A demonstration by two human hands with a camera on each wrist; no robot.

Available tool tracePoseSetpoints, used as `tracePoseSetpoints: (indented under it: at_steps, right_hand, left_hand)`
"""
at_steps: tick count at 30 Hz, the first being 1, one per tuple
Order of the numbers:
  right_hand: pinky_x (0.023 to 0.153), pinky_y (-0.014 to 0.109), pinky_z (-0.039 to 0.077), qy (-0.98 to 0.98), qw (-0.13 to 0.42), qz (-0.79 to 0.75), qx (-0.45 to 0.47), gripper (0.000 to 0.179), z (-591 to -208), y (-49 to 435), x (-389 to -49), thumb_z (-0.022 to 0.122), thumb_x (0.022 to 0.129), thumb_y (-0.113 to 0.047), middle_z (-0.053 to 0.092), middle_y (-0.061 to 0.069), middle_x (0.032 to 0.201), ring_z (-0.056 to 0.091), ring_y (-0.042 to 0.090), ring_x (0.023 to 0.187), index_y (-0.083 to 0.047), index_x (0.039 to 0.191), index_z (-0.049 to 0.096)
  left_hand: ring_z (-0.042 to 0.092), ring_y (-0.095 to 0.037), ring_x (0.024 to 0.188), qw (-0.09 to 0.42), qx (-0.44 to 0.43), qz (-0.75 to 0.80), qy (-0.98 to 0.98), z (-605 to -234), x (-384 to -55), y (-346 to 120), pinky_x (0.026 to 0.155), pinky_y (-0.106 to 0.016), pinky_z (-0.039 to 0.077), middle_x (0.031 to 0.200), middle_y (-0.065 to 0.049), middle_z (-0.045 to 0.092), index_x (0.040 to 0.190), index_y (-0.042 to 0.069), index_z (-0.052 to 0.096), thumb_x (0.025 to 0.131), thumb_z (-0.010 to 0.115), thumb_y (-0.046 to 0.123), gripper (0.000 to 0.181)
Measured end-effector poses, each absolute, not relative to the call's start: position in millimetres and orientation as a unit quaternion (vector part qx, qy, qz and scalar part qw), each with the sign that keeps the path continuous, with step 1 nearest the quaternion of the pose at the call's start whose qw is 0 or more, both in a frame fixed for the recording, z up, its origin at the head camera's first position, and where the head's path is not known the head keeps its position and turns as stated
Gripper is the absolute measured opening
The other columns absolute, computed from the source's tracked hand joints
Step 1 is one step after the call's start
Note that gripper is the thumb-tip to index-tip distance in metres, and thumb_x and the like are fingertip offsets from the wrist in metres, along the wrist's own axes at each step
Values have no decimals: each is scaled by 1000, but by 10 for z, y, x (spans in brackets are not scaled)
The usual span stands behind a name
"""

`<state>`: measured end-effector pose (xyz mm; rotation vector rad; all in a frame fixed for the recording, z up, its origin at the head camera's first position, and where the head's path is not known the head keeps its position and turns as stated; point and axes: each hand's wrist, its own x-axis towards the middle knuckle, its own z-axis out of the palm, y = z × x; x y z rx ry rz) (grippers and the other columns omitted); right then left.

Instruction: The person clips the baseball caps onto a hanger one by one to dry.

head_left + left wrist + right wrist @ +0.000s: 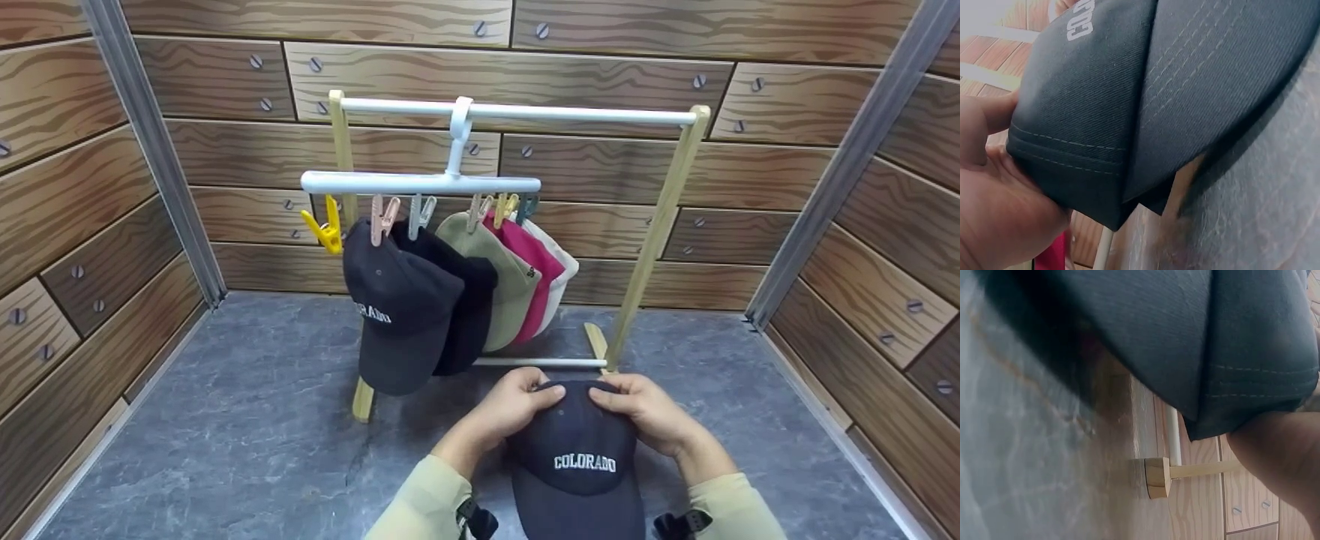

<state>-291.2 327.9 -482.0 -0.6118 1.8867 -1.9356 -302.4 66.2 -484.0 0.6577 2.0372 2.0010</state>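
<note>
A dark baseball cap [577,450] with white COLORADO lettering is held upright between both hands, its brim toward me. My left hand [519,401] pinches the left of its crown top, thumb in front. At the crown's right, my right hand [651,412] pinches it the same way. In the left wrist view the cap [1089,101] covers most of the picture, with the left hand [1010,208] at its edge. The right wrist view has the cap's brim [1151,332] above the floor and part of the right hand [1280,455].
A white hanger [420,182] hangs on a wooden rack's white rail [585,114]. Several clothespins hold caps: a dark COLORADO cap [401,300], a black one [472,300], a khaki one [491,277], a pink one [536,262] and a white one [562,277]. A yellow clip [326,229] hangs at left.
</note>
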Motion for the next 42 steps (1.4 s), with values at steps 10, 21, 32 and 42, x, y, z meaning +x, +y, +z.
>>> tracePoseSetpoints:
  at_steps: [10,21,32,42]
  right_hand:
    - [81,30,66,649,192,-706,-209,25,-4777,3281,-2880,55,117,-9,83,9,105,82,16,92,-4,124,78]
    - [85,30,66,637,192,-719,-200,28,-4709,3234,-2857,54,118,-14,83,10,112,82,17,97,-6,129,78]
    - [82,31,66,624,186,-731,-203,36,-4668,3196,-2844,48,121,-18,84,10,105,82,17,93,-7,121,82]
    - [82,31,66,621,164,-739,-204,36,-4621,3154,-2815,46,121,-18,84,8,105,82,17,94,-9,119,81]
  left_hand:
    - [53,-9,63,136,235,694,667,-4834,-3084,619,57,-24,43,73,4,57,85,11,63,103,77,13,23]
    - [55,-7,60,158,189,716,653,-4780,-3086,591,54,-23,44,70,5,60,81,13,68,102,78,16,24]
    - [56,-7,60,159,186,719,650,-4686,-3068,567,55,-23,46,69,5,62,80,12,70,101,78,16,23]
    - [56,-7,62,145,181,731,642,-4617,-3049,571,57,-23,47,70,5,60,79,14,68,102,77,17,24]
